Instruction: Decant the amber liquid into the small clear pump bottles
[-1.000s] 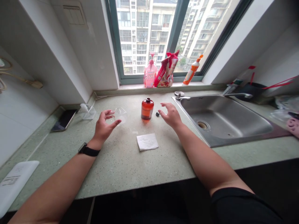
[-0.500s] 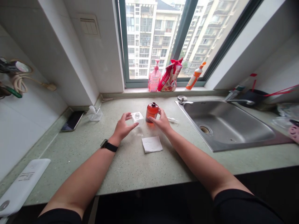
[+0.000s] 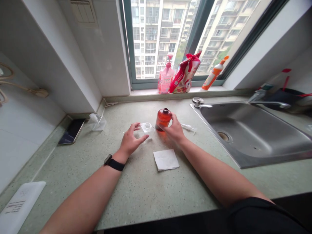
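The right hand [image 3: 175, 132] is curled around the lower side of an amber bottle [image 3: 163, 118], thumb across the near face and fingers behind its right side; the bottle stands upright, its dark neck uncapped. Just left of it, the left hand [image 3: 130, 142] has a small clear square bottle [image 3: 147, 128] between thumb and fingers (the see-through walls make the exact contact hard to read). The two bottles stand close together, side by side. Beyond the right hand lies a slender translucent piece [image 3: 188, 127], and nearer the person, between the forearms, a folded white tissue [image 3: 166, 160].

All this sits on a speckled pale-green bench [image 3: 156, 198]. At its left are a dark-screened phone [image 3: 71, 131], another clear container [image 3: 99, 124] and, near the front edge, a white slab [image 3: 20, 204] with dark marks. A steel sink [image 3: 258, 130] is set in on the right. On the window [image 3: 156, 42] sill stand a pink pump bottle [image 3: 166, 79], a red bag [image 3: 185, 75] and an orange-and-white bottle [image 3: 213, 76], with apartment blocks outside.
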Demonstrator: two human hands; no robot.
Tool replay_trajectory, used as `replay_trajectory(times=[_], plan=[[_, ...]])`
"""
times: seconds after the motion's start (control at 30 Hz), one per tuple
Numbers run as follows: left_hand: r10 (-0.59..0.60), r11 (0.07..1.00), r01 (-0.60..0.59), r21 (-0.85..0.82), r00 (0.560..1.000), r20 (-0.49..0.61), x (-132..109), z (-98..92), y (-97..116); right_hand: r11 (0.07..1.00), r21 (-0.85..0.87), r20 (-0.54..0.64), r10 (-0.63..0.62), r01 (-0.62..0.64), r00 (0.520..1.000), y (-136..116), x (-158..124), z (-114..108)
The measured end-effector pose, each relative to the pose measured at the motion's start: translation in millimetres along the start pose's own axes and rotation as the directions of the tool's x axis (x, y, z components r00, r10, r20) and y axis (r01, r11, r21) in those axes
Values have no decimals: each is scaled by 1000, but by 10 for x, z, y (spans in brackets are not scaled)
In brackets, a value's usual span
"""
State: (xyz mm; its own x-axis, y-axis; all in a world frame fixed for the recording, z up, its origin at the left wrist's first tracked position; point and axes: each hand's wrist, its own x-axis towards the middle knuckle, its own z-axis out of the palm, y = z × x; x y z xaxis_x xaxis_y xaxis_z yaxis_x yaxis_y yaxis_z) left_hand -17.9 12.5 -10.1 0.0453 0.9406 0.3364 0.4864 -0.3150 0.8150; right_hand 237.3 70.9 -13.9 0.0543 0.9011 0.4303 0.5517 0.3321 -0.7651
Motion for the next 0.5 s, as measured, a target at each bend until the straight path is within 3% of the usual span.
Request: replay_trajectory(times=[0.2, 0.4, 0.5], plan=[[-19, 1000, 19, 3, 1000, -2, -20, -15, 16, 996, 32, 104, -90, 87, 990, 17, -31, -76], [-5, 1000, 5, 9, 1000, -2, -26, -14, 32, 998, 6, -17, -70, 70, 997, -18, -29, 0], [-4, 1000, 4, 12, 1000, -4, -27, -11, 36, 997, 63, 11, -55, 54, 998, -8, -55, 47]])
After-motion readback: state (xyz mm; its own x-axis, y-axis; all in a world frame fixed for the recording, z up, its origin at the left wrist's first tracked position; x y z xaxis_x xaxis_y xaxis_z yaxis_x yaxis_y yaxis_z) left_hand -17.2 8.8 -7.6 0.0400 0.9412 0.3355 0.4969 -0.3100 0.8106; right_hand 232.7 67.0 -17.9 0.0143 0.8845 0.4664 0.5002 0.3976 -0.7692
